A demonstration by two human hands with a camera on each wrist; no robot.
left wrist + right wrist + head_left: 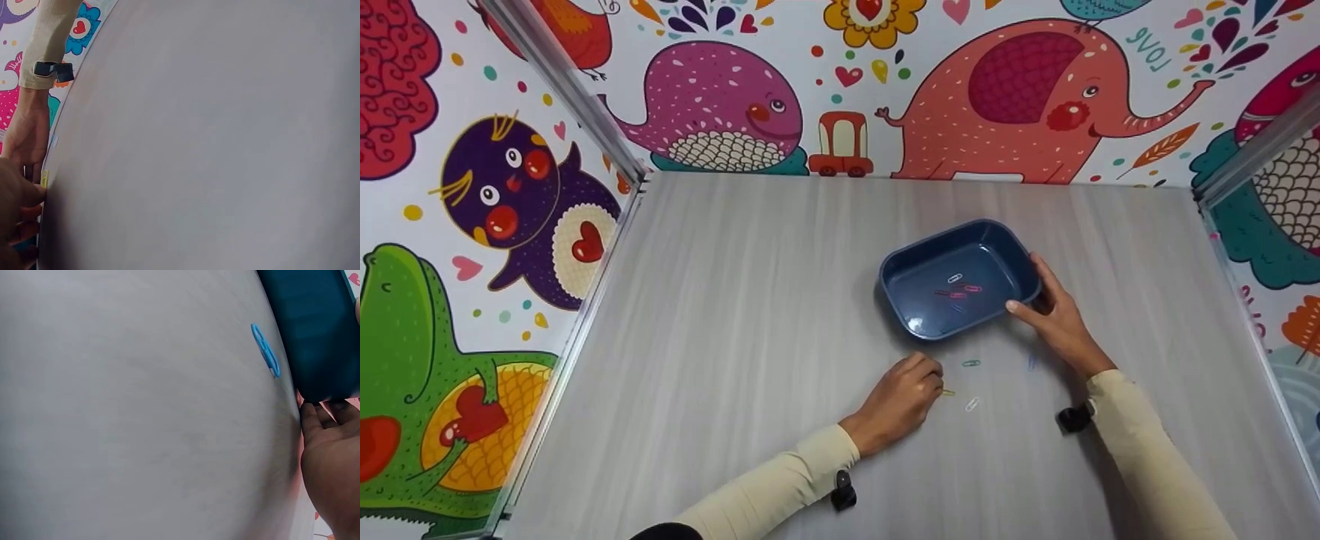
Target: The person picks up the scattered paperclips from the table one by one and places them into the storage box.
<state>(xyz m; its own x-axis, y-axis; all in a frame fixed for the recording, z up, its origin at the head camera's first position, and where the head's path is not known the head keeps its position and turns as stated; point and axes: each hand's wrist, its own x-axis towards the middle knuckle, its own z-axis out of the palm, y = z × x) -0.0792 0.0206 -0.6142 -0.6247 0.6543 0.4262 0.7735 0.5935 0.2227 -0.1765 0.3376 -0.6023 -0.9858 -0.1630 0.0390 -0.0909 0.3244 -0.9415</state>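
Observation:
A dark blue plastic tray (900, 300) stands on the table, with several paper clips (958, 295) in pink, white, blue and dark red lying inside. My right hand (1061, 322) grips its right corner, thumb at the near rim and fingers round the outer wall; in the right wrist view, fingertips touch the tray's (315, 332) lower edge. Left of the loose clips, my left hand (896, 401) has curled fingers, pinching a yellow paper clip (949, 392) that sticks out at the thumb side. The left wrist view shows the yellow clip (44, 179) at the thumb; the grip itself is partly hidden.
On the table below the tray lie a green paper clip (971, 363), a white paper clip (973, 404) and a blue paper clip (1032, 363). Cartoon-printed walls (847, 97) border the grey wood-look table (720, 300) at the back and both sides.

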